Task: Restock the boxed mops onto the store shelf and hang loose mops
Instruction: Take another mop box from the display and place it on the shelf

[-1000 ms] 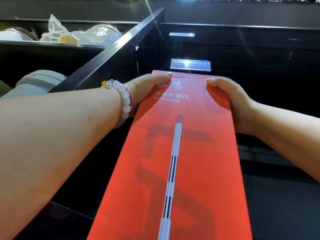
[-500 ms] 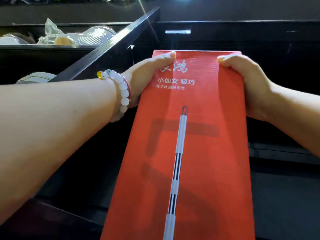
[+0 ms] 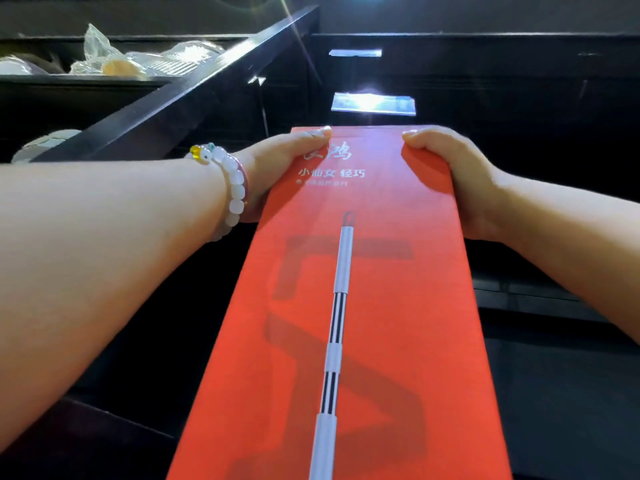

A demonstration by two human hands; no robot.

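A long red mop box (image 3: 363, 306) with a printed white and striped mop handle runs from the bottom of the view up toward a dark store shelf (image 3: 502, 98). My left hand (image 3: 277, 168), with a white bead bracelet on its wrist, grips the box's far left corner. My right hand (image 3: 446, 174) grips the far right corner. Both thumbs lie on the box's top face. The far end of the box points at the shelf bay, just below a shiny price-tag holder (image 3: 373, 103). No loose mops are visible.
A black shelf divider (image 3: 194, 91) runs diagonally at the left. Behind it lie plastic-wrapped goods (image 3: 138, 62) on an upper shelf and a pale round item (image 3: 45, 143) lower down. A second tag holder (image 3: 355, 53) sits higher. A lower dark shelf ledge (image 3: 536, 296) is at the right.
The box's far end rose to cover the lower price-tag holder half a second ago, then dropped back below it. Both hands kept their grip on the far corners.
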